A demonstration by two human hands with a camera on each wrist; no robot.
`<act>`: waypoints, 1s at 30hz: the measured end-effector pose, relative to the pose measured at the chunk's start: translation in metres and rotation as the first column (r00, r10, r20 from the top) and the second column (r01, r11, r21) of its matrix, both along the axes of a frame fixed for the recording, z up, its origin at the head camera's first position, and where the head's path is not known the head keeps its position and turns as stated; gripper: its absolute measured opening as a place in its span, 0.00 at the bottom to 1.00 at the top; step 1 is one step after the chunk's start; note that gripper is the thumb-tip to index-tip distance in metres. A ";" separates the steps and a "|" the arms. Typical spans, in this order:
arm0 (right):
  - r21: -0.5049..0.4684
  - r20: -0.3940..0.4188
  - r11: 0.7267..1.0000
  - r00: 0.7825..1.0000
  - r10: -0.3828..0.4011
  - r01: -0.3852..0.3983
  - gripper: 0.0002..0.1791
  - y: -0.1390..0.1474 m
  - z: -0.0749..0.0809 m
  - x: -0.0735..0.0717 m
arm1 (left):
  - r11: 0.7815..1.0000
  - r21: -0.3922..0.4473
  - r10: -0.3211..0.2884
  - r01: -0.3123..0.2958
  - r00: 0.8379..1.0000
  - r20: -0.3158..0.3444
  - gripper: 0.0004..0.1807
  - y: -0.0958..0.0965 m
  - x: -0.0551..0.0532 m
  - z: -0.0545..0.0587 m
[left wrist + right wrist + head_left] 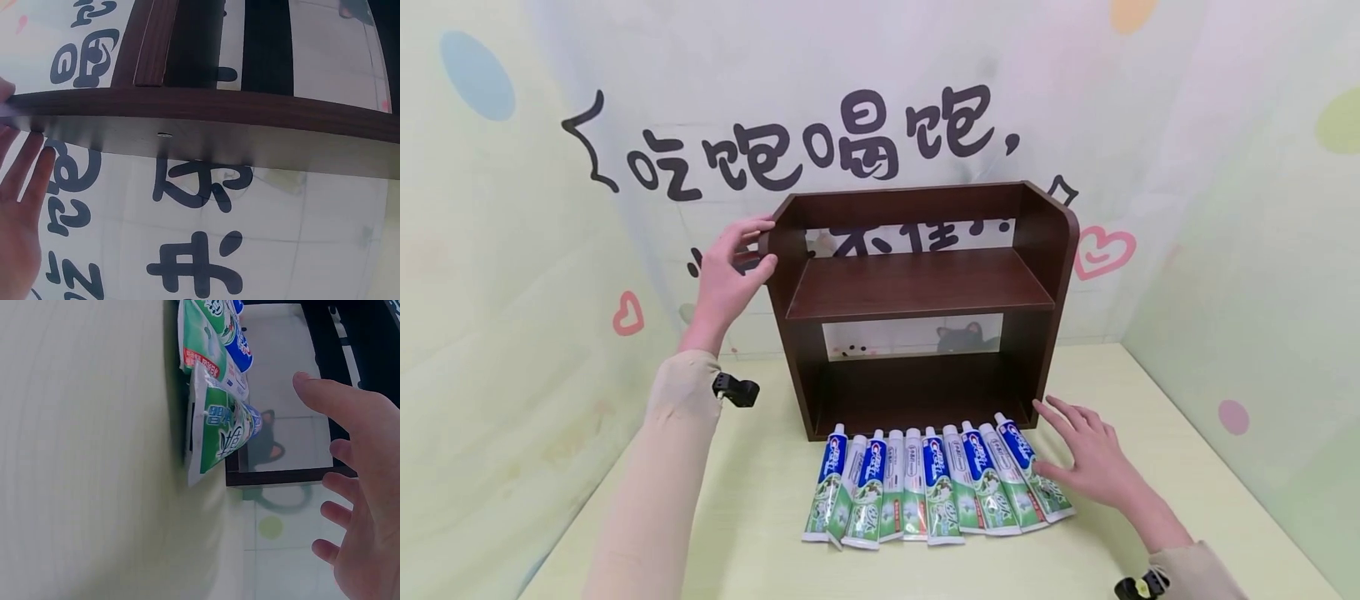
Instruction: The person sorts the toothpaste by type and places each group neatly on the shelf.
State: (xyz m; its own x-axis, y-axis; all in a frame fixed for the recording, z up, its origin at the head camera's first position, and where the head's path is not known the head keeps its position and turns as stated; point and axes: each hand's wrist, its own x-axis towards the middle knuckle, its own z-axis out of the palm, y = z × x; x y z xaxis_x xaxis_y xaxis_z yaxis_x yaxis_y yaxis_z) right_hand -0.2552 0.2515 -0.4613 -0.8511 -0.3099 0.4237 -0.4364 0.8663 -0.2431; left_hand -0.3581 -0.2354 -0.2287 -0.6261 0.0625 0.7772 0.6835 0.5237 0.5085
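Note:
A dark brown two-tier wooden shelf (925, 287) stands at the middle of the table. My left hand (730, 271) holds the upper part of its left side panel, the thumb at the front edge; in the left wrist view the fingers (22, 181) lie along the panel's outer face. Before the shelf lies a fanned row of several toothpaste tubes (942, 492), some blue and green, others white and green, caps toward the shelf. My right hand (1093, 454) is beside the row's rightmost tube (1033, 471), fingers spread and holding nothing, the fingertips near the shelf's lower right corner.
The pale wooden table (1180, 492) meets a printed backdrop (865, 67) with large black characters, hearts and coloured dots, which rises behind and along both sides. Open gaps in the shelf's back show the backdrop. A small black device sits on each wrist.

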 end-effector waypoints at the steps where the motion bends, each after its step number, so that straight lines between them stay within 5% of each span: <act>1: -0.002 0.009 1.000 1.000 -0.001 0.001 0.48 0.000 -0.001 0.000 | 1.000 0.012 -0.014 0.014 1.000 0.016 0.22 0.001 0.003 0.001; 13: -0.065 0.115 0.998 0.993 0.006 0.002 0.47 -0.001 -0.014 -0.008 | 0.993 0.005 -0.122 0.122 0.989 0.079 0.22 -0.002 0.012 0.010; 22: -0.109 0.163 0.994 0.986 0.032 -0.015 0.43 -0.003 -0.019 -0.013 | 0.994 -0.015 -0.106 0.108 0.988 0.113 0.22 0.000 0.013 0.014; 30: -0.195 0.325 0.979 0.938 0.122 -0.060 0.38 -0.005 -0.019 -0.013 | 0.995 -0.024 -0.089 0.092 0.988 0.126 0.23 -0.001 0.018 0.016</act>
State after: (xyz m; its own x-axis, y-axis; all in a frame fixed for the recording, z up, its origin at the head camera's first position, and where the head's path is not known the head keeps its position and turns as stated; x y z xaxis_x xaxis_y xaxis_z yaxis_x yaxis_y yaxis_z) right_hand -0.2678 0.2465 -0.4800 -0.9247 -0.3379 0.1754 -0.3776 0.7550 -0.5361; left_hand -0.3405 -0.2369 -0.2131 -0.7087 0.1447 0.6905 0.6609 0.4786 0.5780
